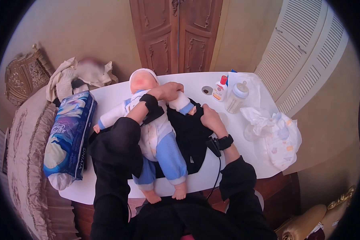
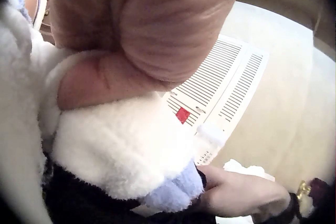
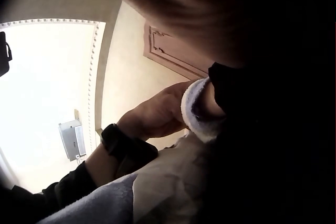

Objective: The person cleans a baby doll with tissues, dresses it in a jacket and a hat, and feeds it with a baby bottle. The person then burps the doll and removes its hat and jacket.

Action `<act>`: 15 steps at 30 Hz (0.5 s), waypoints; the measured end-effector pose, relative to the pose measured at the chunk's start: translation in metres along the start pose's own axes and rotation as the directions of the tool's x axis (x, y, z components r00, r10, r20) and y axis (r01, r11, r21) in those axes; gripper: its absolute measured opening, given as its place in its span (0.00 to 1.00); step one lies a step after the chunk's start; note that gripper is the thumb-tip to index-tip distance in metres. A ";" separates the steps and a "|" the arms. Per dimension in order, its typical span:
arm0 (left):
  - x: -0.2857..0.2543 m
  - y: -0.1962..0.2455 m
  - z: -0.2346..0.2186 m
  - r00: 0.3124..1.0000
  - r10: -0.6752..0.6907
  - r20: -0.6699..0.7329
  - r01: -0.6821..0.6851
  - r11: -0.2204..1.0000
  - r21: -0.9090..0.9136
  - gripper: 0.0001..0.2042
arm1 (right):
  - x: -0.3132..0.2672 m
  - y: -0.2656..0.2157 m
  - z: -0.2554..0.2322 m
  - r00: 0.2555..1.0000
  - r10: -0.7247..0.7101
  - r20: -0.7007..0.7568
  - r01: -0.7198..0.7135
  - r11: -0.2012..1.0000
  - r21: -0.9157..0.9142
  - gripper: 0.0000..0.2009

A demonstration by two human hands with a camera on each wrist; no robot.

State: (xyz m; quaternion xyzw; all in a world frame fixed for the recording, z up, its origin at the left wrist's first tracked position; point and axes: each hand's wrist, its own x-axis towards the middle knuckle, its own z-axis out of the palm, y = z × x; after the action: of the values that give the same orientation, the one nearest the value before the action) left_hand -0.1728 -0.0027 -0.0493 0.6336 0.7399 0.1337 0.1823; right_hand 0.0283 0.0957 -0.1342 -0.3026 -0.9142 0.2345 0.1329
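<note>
A baby doll (image 1: 156, 138) in a white and blue fleece outfit and a white cap lies on its back over a spread black garment (image 1: 188, 138). My left hand (image 1: 169, 91) reaches across its chest and grips the doll's sleeved arm (image 1: 179, 103); in the left wrist view the thumb (image 2: 100, 79) lies along the white fleece. Close to the doll's small hand, my right hand (image 1: 213, 120) pinches the edge of the black garment. Dark cloth fills much of the right wrist view, where the doll's light cuff (image 3: 194, 106) shows beside it.
A blue diaper pack (image 1: 70, 136) lies along the left of the white table (image 1: 112, 192). A red-capped bottle (image 1: 220, 89), a baby bottle (image 1: 237, 98) and a printed diaper (image 1: 282, 140) are at the right. A cable (image 1: 217, 180) hangs from my right wrist.
</note>
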 end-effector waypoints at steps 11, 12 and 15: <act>0.000 -0.014 -0.010 0.999 0.004 0.039 0.006 0.966 -0.257 0.23 | -0.005 -0.003 0.004 0.996 -0.040 -0.082 0.024 0.982 -0.190 0.10; 0.001 -0.017 -0.008 1.000 0.001 0.009 0.002 0.960 -0.282 0.25 | -0.004 -0.003 0.004 0.998 -0.027 -0.062 0.015 0.981 -0.195 0.10; 0.007 -0.017 0.000 1.000 -0.004 -0.007 0.002 0.960 -0.279 0.28 | -0.004 -0.006 -0.005 1.000 0.024 0.012 -0.022 0.986 -0.167 0.18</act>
State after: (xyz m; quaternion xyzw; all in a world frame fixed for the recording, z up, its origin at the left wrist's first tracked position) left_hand -0.1885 0.0013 -0.0573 0.6001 0.7152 0.2387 0.2672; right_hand 0.0307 0.0903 -0.1277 -0.3215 -0.9280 0.1609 0.0980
